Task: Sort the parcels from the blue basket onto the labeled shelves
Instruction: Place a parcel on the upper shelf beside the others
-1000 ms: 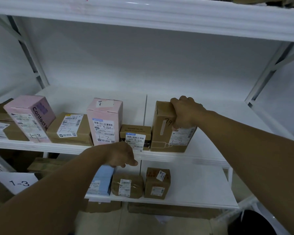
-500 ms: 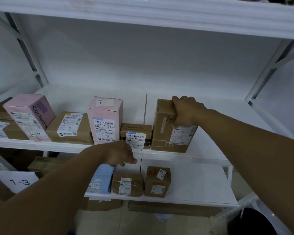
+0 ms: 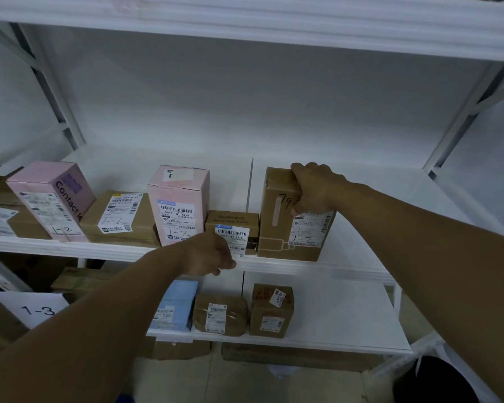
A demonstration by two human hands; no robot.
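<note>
A tall brown parcel marked "1-2" stands upright on the white middle shelf. My right hand grips its top right corner, fingers curled over the top edge. My left hand hovers at the shelf's front lip, fingers loosely curled, just in front of a small flat brown box with a white barcode label. I cannot tell if it touches that box. A pink upright box stands left of the small box.
Further left on the same shelf sit a flat brown box, a tilted pink box and another brown box. The lower shelf holds a blue parcel and two brown ones beside a "1-3" sign.
Hardly anything differs. Both hands stay where they were, and the view has dipped slightly.
</note>
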